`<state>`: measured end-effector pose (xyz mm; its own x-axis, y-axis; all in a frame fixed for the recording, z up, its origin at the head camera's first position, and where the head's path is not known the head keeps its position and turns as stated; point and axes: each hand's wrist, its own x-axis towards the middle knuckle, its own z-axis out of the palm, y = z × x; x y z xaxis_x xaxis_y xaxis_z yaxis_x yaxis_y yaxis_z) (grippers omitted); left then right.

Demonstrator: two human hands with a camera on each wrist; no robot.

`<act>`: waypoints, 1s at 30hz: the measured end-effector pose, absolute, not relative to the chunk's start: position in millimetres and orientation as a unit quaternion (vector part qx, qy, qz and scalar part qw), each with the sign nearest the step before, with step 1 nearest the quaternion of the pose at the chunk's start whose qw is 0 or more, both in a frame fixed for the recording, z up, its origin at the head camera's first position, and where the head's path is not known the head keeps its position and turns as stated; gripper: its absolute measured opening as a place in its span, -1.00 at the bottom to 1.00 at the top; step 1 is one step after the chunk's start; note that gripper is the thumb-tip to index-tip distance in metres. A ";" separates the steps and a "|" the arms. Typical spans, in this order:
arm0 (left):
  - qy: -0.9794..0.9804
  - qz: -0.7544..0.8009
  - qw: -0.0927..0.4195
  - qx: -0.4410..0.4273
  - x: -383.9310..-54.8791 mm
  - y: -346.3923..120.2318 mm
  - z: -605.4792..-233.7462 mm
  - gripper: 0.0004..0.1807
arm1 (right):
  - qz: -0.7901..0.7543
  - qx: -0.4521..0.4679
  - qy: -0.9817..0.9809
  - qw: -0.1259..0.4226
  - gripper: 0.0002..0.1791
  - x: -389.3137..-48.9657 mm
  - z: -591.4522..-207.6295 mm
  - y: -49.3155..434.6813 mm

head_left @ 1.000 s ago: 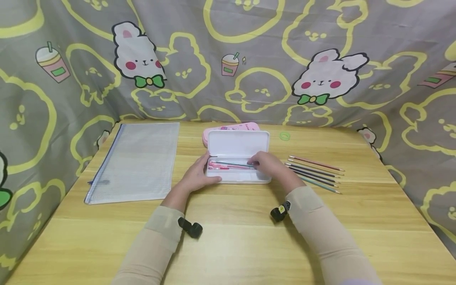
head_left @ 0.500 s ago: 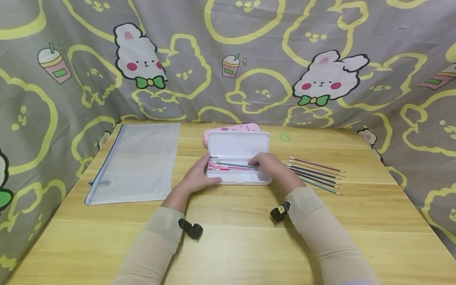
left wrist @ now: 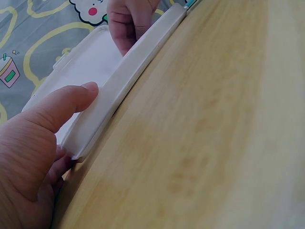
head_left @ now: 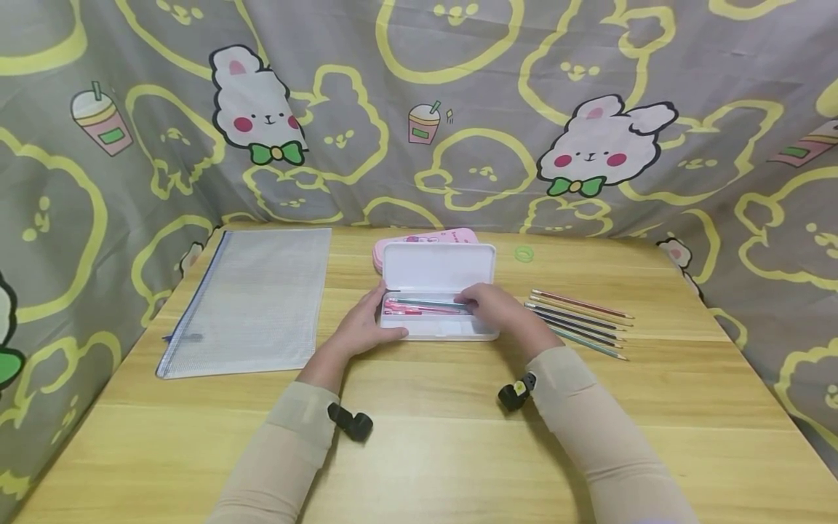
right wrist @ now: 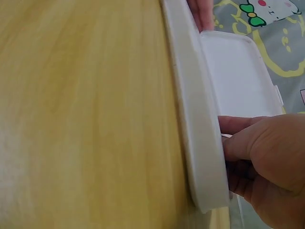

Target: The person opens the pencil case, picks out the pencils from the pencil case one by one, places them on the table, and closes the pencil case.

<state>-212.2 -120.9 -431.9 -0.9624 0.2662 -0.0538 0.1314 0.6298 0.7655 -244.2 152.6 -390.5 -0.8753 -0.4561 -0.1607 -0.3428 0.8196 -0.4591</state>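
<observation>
A white pencil case [head_left: 452, 325] lies on the table with its lid [head_left: 439, 268] raised at the back. Inside it are a teal pencil [head_left: 428, 302] and pink and red pens or pencils [head_left: 406, 311]. My left hand [head_left: 363, 324] grips the case's left end, thumb on the front wall and fingers round the outer side. Curled fingers of my right hand [head_left: 495, 304] reach into the right part of the case and pinch the teal pencil near its right end. In the right wrist view the front wall [right wrist: 202, 119] hides those fingertips.
Several pencils [head_left: 579, 319] lie side by side right of the case. Behind it sits a pink case [head_left: 458, 234], with a green ring [head_left: 524, 253] to its right. A mesh zip pouch [head_left: 255, 298] lies at left. A patterned curtain [head_left: 366, 145] surrounds the table.
Both hands stay almost where they were, on and in the white case. The view has shifted very slightly; the things on the table keep their places.
</observation>
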 end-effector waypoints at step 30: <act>0.895 0.422 0.082 0.118 -212.0 -120.8 -429.0 0.27 | -0.279 -0.140 0.946 0.087 -0.67 -194.1 -362.9 283.8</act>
